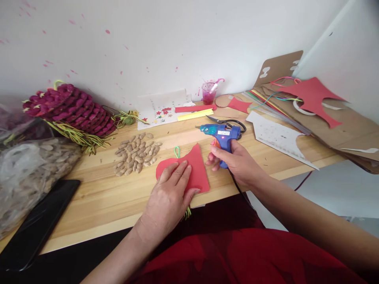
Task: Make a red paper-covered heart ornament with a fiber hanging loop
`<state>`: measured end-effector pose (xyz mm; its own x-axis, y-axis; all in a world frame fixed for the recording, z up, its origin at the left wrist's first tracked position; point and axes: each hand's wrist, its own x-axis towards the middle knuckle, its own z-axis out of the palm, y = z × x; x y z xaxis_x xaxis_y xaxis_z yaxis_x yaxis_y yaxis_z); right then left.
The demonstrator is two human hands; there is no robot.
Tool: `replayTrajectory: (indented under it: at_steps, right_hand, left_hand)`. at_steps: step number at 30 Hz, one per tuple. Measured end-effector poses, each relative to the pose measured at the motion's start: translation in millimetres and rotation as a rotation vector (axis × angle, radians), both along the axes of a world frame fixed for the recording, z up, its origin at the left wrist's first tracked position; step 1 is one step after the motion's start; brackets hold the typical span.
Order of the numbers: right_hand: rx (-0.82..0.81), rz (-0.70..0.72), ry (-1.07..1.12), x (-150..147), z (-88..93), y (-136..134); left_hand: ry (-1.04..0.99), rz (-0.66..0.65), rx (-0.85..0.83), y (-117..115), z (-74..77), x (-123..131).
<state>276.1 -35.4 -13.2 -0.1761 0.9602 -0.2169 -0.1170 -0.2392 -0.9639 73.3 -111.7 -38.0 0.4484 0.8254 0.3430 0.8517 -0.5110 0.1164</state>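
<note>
My right hand (237,159) is wrapped round the handle of a blue glue gun (226,138), its nozzle pointing left above the wooden table. My left hand (173,189) lies flat, fingers stretched out, on a piece of red paper (199,169) near the table's front edge. A green cord loop (177,152) sticks out past the paper's far edge, and yellow-green strands (187,213) hang below my left palm. To the left of the paper, a patch of loose peanuts (137,154) is spread on the tabletop. Black-handled scissors (229,123) lie just behind the glue gun.
At the left are a plastic bag of peanuts (32,173), a black phone-like slab (38,221) and a purple peanut-covered craft (71,108). Along the wall stand a cup of pink liquid (209,94), a yellow ruler (195,114) and star stickers (162,112). Cardboard (334,130) fills the right.
</note>
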Motion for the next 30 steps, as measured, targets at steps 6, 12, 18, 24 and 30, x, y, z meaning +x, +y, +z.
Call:
replayTrajectory:
  at_steps: [6,12,18,24,30]
  right_hand:
    - [0.110,0.066,-0.143,-10.6,1.0,14.4]
    - [0.109,0.042,-0.140,-18.6,-0.8,15.7]
    - [0.102,-0.051,-0.101,-14.8,-7.4,16.2]
    - [0.109,-0.079,-0.111,-12.5,-10.4,16.5]
    - [0.081,-0.084,-0.108,-12.7,-8.9,17.4]
  left_hand:
    - [0.126,0.031,-0.061,-0.3,5.1,1.0]
    - [0.180,0.032,-0.122,5.2,15.9,2.4]
    - [0.179,0.019,-0.143,8.0,17.8,2.9]
    - [0.145,0.036,-0.090,3.1,2.7,0.6]
    - [0.007,0.004,-0.109,0.1,0.2,-11.3]
